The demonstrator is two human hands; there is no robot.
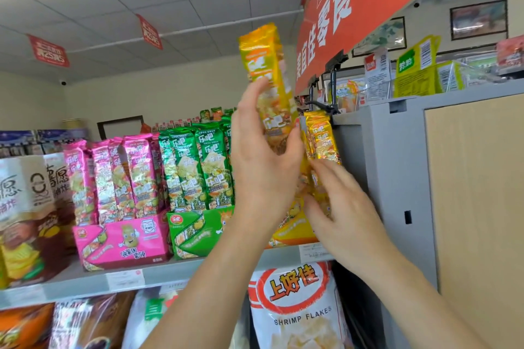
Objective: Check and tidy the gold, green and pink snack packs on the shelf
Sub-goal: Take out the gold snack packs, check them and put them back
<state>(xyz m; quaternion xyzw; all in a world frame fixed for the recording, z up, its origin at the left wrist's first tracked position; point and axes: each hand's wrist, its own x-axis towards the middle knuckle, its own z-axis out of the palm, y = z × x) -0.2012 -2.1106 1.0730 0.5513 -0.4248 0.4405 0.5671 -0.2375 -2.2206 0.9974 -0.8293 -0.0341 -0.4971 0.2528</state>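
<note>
Head view: two bare hands reach up to a shop shelf point(170, 272).
Left hand point(263, 167): thumb and fingers wrapped round a single gold pack point(263, 65), held upright and raised above the others.
Right hand point(340, 207): fingers fairly straight and spread, touching the standing gold packs point(321, 142) and gripping nothing.
Standing gold packs: upright in a yellow box point(295, 231) at the shelf's right end, just beside a grey cabinet point(397, 164).
Green packs point(198, 161): upright in a green box point(195, 232), just left of the left hand.
Pink packs point(122, 176): upright in a pink box point(122, 238), with some tops leaning, beside the green box.
Below the shelf: a white bag point(297, 306) printed "Shrimp Flakes".
Overhead: a red banner point(340, 17) with white characters.
</note>
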